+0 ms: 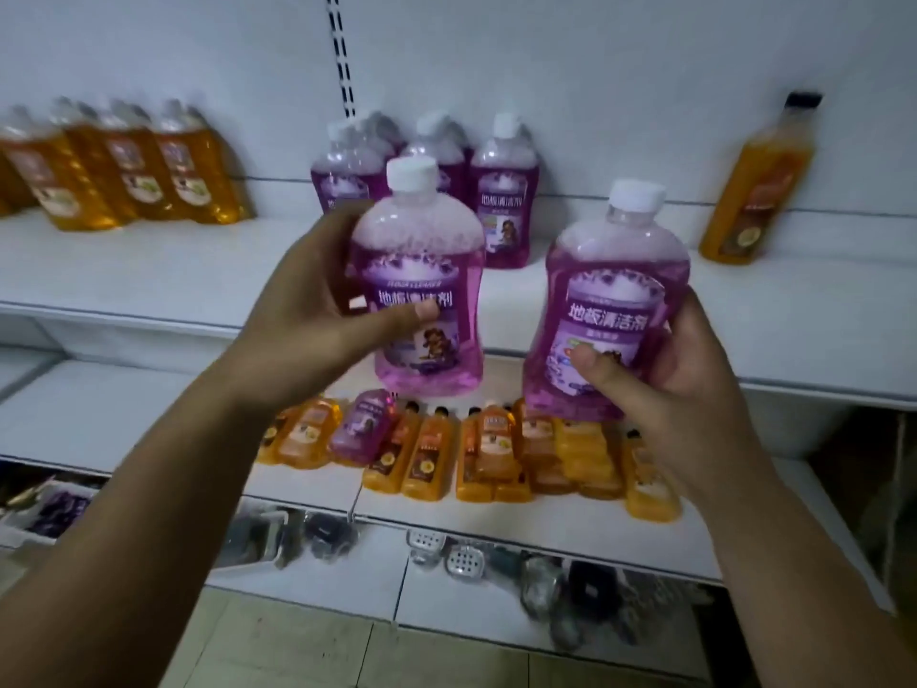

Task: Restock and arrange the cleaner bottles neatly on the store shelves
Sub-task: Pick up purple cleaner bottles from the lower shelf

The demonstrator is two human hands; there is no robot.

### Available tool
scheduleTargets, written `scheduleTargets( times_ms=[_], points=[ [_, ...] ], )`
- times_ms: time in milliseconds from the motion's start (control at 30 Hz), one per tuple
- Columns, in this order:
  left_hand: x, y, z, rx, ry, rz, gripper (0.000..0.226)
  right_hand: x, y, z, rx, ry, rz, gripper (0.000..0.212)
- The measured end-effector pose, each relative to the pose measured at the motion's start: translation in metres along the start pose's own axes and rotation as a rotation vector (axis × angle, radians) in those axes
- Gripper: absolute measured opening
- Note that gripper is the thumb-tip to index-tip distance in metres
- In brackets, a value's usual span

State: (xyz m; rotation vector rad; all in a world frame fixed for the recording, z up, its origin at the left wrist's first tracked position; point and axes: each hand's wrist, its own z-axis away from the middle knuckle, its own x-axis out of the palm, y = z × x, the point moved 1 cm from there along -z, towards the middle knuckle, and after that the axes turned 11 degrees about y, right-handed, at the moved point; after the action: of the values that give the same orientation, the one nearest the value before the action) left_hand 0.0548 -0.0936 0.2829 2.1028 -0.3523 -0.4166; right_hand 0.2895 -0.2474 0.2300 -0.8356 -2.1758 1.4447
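The person holds two purple cleaner bottles in the air in front of the shelves, one in each hand. The left grip [307,315] wraps round the left purple bottle [422,260] from its left side, with the thumb lying across the label. The right grip [680,369] clasps the right purple bottle [615,290] low on its body, thumb pressed on the lower part of the label. Both bottles are close to upright, white caps up and labels toward the camera. They are apart from each other, and neither touches a shelf.

Behind them, on the upper shelf [149,270], a cluster of purple bottles [501,201] stands against the back wall. To its left stands a row of orange bottles [124,161], and well off to the right a lone orange bottle [754,181]. On the lower shelf [99,414] a heap of orange bottles [496,454] lies flat, with one lying purple bottle [362,429] among them.

The step in hand looks to be bringing this pair up to join the purple cluster. The next move would call for lifting both bottles over the upper shelf's front edge. They would then be set down upright, in front of or beside the cluster, labels outward and lined up with the others. Care is needed not to knock the standing bottles. With so much stock lying flat below, the task seems far from done.
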Motion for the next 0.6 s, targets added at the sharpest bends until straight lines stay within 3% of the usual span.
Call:
scheduleTargets(
  times_ms=[167, 300, 600],
  points=[
    [-0.004, 0.017, -0.071, 0.176, -0.009, -0.128, 0.08, 0.022, -0.012, -0.072, -0.096, 0.031, 0.053, 0.075],
    [0.004, 0.012, -0.113, 0.272, -0.007, -0.267, 0.073, 0.042, -0.005, -0.118, -0.125, 0.061, 0.043, 0.079],
    [0.017, -0.031, -0.159, 0.26, -0.05, -0.47, 0.08, 0.068, 0.04, -0.17, -0.117, 0.104, 0.041, 0.085]
  ],
)
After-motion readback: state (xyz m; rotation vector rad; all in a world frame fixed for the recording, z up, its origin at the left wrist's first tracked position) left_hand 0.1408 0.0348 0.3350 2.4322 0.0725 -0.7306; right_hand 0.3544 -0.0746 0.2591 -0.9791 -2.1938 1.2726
